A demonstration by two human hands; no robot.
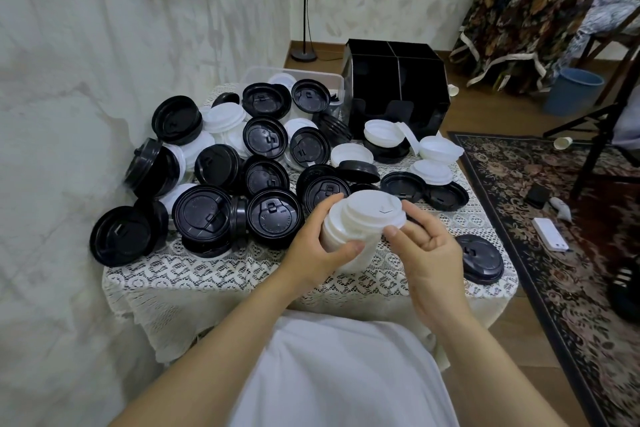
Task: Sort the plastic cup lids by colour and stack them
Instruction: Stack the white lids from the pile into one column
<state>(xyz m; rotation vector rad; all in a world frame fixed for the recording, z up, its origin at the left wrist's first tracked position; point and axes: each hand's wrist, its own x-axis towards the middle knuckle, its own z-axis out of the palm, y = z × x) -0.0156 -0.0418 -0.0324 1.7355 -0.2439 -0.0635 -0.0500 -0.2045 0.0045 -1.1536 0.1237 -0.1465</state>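
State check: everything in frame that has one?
white lid stack: nested, tilted, held in both hands
left hand: grips the stack's side
right hand: pinches its top rim
lid pile: black and white mixed, unsorted
lone black lid: flat, top up, near table's right edge
paper cup: on its side, on the floor

Over twenty black lids [265, 137], a dozen or so white lids [351, 153], one black organiser [394, 80], one clear tub [258, 73], one blue bin [573, 91], two paper cups [562, 142].
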